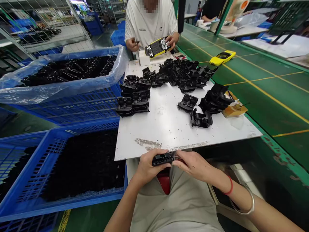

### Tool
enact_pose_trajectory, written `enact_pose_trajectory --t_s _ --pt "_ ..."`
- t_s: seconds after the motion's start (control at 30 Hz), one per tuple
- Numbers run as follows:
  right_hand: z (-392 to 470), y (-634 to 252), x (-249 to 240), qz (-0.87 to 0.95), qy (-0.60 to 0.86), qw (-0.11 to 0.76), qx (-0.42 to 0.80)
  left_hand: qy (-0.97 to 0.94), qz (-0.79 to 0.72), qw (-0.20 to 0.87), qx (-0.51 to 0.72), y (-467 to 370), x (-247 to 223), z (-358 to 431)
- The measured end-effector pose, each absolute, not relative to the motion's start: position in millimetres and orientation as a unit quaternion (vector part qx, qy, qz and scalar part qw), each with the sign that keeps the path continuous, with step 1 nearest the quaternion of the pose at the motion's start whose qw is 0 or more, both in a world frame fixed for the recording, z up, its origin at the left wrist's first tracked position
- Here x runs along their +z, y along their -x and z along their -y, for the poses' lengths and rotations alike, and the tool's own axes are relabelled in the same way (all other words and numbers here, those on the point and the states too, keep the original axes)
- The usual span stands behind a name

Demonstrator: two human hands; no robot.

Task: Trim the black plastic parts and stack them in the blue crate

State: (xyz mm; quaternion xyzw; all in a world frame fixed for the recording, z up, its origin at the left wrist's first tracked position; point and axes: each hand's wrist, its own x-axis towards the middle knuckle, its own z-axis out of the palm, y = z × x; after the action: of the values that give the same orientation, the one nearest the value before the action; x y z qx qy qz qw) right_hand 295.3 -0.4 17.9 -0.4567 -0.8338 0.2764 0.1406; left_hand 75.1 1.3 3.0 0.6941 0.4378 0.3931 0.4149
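A black molded part (159, 159) is held just off the near edge of the tabletop (159, 124), above the lap. The left hand (149, 165) grips it at its nine o'clock end, thumb and fingers closed around it. The right hand (189, 163), at three o'clock, pinches a slim dark thing (178, 157) against the part; it is too small to say whether that is a tool or a piece of the part.

The step in hand looks like close handwork on this part's right end; the next move calls for a firm left hold and fine control from the right fingertips.

From the part, stacked black pieces (134, 102) sit at eleven o'clock, a larger heap (178, 73) just past twelve, and loose pieces (201, 119) at two. A blue crate (84, 203) of black pieces stands at nine. At twelve, a co-worker holds a yellow-edged car (156, 47).
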Motion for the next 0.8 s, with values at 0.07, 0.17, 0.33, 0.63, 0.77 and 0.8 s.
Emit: enact_pose_trajectory --t_s 0.07,0.17,0.33,0.63,0.77,0.8 --pt "-1.3 -294.7 16.0 0.839 0.455 0.136 0.267 -0.693 -0.438 0.418 0.391 -75.0 2.4 -1.3" --pt "-3.0 -295.4 13.7 0.845 0.447 0.136 0.261 -0.693 -0.443 0.423 0.38 -74.7 1.1 -1.3" --pt "-3.8 -296.2 12.9 0.848 0.44 0.137 0.261 -0.697 -0.439 0.421 0.381 -74.7 -0.5 -1.0" --pt "-4.2 -295.9 11.5 0.85 0.445 0.118 0.256 -0.702 -0.434 0.412 0.386 -74.0 -3.3 -1.0" --pt "-3.5 -295.6 10.4 0.854 0.445 0.108 0.247 -0.704 -0.43 0.412 0.387 -74.1 -2.9 -0.6" --pt "-3.4 -295.5 10.0 0.854 0.445 0.106 0.247 -0.703 -0.431 0.414 0.386 -74.1 -2.5 -0.6"
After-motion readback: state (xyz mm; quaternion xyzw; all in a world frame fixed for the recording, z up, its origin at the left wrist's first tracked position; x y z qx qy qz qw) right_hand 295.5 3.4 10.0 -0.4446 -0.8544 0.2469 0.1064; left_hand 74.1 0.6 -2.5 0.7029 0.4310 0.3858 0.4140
